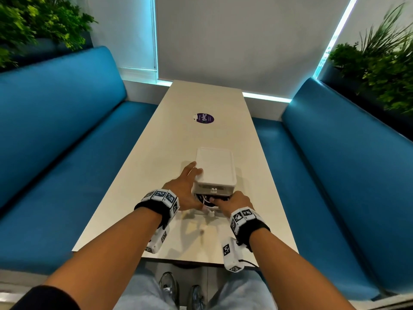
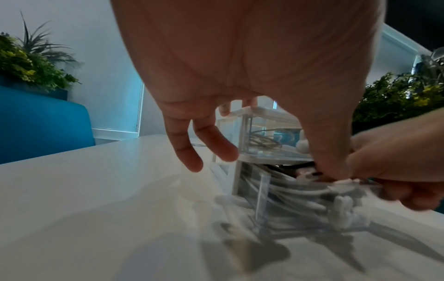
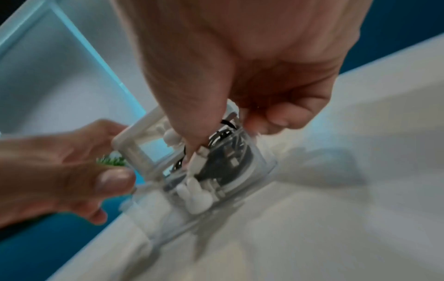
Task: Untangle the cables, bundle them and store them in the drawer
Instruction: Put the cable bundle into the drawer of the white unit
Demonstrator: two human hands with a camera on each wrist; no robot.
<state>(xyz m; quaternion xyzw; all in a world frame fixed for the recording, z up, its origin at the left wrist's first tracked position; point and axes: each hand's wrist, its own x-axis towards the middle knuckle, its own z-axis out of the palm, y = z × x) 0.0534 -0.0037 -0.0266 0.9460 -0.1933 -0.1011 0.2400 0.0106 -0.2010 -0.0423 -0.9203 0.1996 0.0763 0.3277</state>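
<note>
A small white drawer unit (image 1: 214,168) stands on the white table (image 1: 169,130). Its clear lower drawer (image 1: 201,213) is pulled out toward me and holds coiled white and black cables (image 3: 223,150). My left hand (image 1: 185,186) rests on the unit's left side, fingers spread over the top corner and thumb down at the drawer rim (image 2: 329,171). At the drawer's right front, my right hand (image 1: 232,201) has its fingers curled round the wall, while the thumb (image 3: 192,146) presses on a white connector (image 3: 200,157) inside. The upper drawer (image 2: 264,136) is closed with pale cables in it.
A purple round sticker (image 1: 203,118) lies farther up the table. Blue benches (image 1: 55,142) (image 1: 335,157) flank both long sides, with plants (image 1: 380,63) behind them. The table's near edge (image 1: 201,261) is just below my wrists, above my knees.
</note>
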